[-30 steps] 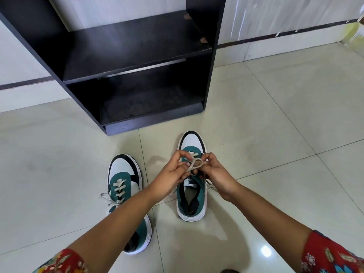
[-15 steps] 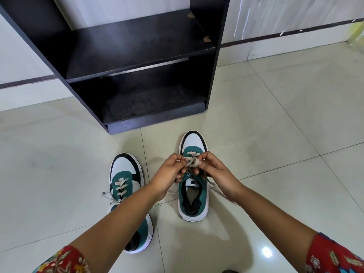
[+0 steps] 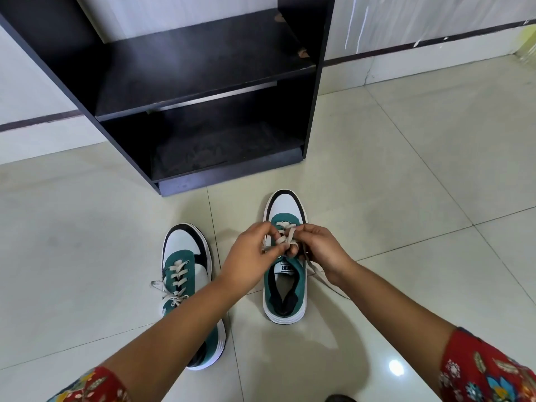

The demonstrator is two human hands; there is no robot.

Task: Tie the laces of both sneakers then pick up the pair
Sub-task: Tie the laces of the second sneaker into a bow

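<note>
Two teal, white and black sneakers stand on the floor, toes pointing away from me. The right sneaker has its cream laces gathered in a loop above the tongue. My left hand and my right hand meet over it, each pinching part of those laces. One lace end trails onto the floor to the right, under my right wrist. The left sneaker sits beside it, partly under my left forearm, its laces lying loose with ends spilling to the left.
A black shelf unit with two bare shelves stands just beyond the sneakers, against a light wall. Pale glossy floor tiles stretch to both sides. My sleeves are red with a floral print.
The loop of lace between my fingers has shifted and tightened slightly; my hands stay together over the right sneaker. The left sneaker has not moved.
</note>
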